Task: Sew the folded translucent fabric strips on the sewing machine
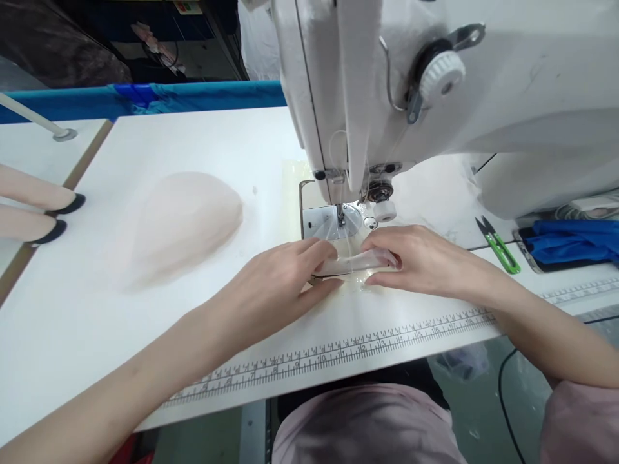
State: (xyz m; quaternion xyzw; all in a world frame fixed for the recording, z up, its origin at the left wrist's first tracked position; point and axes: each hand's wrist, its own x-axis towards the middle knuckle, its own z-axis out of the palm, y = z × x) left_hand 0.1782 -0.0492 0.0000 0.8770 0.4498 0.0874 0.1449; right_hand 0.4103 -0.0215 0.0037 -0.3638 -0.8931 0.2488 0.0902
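Observation:
A narrow strip of sheer whitish fabric [358,261] is folded between my two hands, just in front of the sewing machine's presser foot [341,216]. My left hand [294,274] has its fingers closed on the strip's left end, the thumb lying near the table. At the right end, my right hand [416,261] grips the strip between thumb and fingers. Pale thread runs from the needle area down toward the fabric. The sewing machine [329,96] stands over the metal needle plate [319,222], partly covered by thin see-through material.
A sheer pale fabric piece [188,219] lies on the white table to the left. Two pale tube shapes with black ends [62,205] reach in at the left edge. Green thread snips [500,248], a phone [529,251] and blue cloth [575,241] lie right. A ruler [322,357] lines the front edge.

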